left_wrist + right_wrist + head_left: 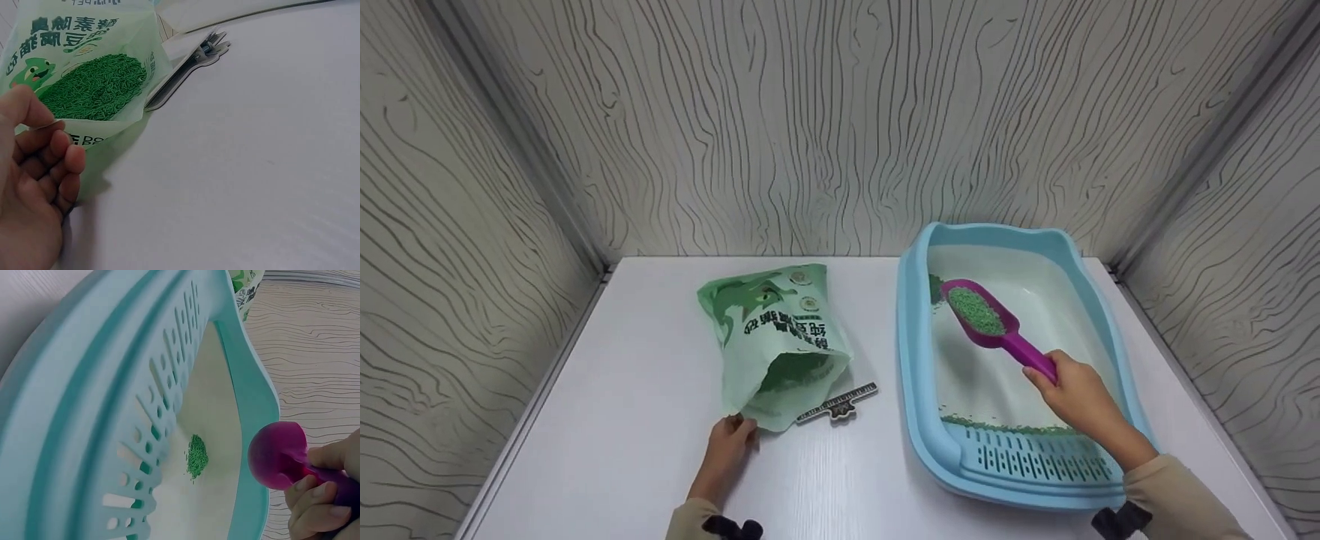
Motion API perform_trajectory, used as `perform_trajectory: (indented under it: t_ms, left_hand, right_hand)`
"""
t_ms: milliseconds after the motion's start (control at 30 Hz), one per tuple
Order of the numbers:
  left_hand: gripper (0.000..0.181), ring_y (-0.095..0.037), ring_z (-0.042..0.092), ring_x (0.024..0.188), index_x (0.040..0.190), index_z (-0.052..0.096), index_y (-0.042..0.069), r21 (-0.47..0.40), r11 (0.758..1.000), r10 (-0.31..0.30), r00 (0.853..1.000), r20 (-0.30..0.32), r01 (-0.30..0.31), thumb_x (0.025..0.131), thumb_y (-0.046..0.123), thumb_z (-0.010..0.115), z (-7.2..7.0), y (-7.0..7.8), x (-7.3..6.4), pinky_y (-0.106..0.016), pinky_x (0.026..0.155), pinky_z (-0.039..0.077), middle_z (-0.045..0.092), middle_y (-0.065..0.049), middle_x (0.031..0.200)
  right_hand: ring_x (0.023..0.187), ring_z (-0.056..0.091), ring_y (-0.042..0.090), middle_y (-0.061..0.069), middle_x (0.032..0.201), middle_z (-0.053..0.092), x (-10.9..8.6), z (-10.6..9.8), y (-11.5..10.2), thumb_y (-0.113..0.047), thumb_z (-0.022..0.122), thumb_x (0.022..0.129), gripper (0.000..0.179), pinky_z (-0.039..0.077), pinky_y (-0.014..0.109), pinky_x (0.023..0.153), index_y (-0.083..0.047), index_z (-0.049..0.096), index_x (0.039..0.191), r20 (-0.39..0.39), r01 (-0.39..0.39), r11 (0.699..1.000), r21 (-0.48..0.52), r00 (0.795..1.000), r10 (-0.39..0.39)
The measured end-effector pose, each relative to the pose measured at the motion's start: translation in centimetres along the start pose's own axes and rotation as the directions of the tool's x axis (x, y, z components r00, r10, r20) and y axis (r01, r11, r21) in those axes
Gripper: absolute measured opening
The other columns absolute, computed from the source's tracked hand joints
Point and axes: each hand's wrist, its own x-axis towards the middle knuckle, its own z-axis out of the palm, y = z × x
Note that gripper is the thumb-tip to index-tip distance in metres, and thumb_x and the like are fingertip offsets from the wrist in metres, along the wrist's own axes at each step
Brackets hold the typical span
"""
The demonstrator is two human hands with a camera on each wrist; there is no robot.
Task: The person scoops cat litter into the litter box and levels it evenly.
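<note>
My left hand (pixel 729 442) pinches the near edge of the opening of a pale green bag (pixel 754 341). The bag lies on its back with its mouth toward me. In the left wrist view, green pellets (pixel 104 84) show inside it, and thumb and fingertips meet on its rim. My right hand (pixel 1076 386) grips the handle of a purple scoop (pixel 1026 354), which bears green pellets (pixel 976 311). The scoop is over a light blue litter box (pixel 915 390) with a white floor. A small pile of pellets (pixel 197 457) lies on that floor in the right wrist view.
A bag clip (pixel 840 405) patterned like a ruler lies beside the bag's mouth. Loose pellets (pixel 1005 427) line the inner edge of the slotted step at the box's near end. Wood-patterned walls (pixel 840 127) stand behind and at both sides of the white table (pixel 615 390).
</note>
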Motion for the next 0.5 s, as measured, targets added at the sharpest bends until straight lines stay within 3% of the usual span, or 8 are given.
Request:
perform_trajectory:
  t_ms: [500]
  left_hand:
    - [0.01,-0.012,0.051,0.074,0.089,0.052,0.005,-0.006,1.0,0.015,1.0,-0.015,-0.015,0.092,0.015,0.051,0.0,0.4,-0.5,-0.023,0.072,0.043,0.056,-0.001,0.076]
  right_hand:
    - [0.057,0.045,0.018,0.012,0.068,0.052,2.7,0.4,0.5,-0.016,0.06,0.093,0.032,0.038,0.026,0.052,0.014,0.052,0.099,0.034,-0.034,0.999,0.006,0.999,0.034]
